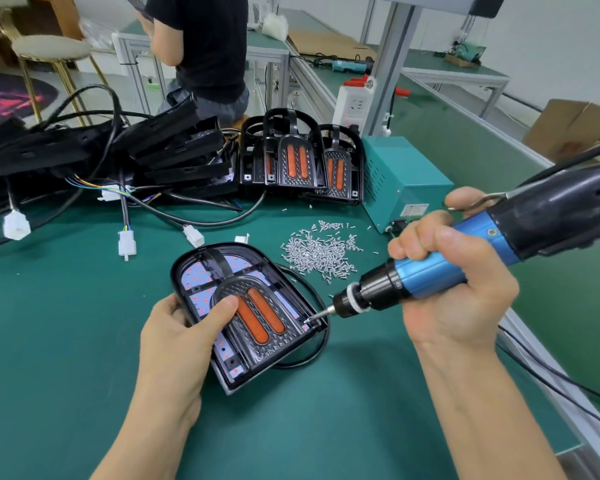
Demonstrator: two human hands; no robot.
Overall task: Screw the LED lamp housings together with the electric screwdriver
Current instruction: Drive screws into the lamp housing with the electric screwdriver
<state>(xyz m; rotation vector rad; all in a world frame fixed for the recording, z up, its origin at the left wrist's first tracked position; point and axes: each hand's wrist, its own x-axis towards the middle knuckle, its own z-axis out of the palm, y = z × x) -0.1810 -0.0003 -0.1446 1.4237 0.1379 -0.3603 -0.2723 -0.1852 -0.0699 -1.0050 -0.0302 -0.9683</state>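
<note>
A black arch-shaped LED lamp housing [246, 313] with two orange strips lies flat on green matting. A blue-and-black electric screwdriver [426, 271] slants in from three o'clock, bit on its right corner.

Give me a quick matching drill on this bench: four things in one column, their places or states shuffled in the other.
Things:
1. electric screwdriver
2. lamp housing
3. loose screws
4. teal power box

Places or states:
A. heaped on the green mat, beyond the housing
B. gripped in the right hand, bit at the housing's corner
C. standing at the mat's right side, behind the screws
D. steadied by the left hand, thumb on top

Pairs: 1-B, 2-D, 3-A, 4-C
</note>
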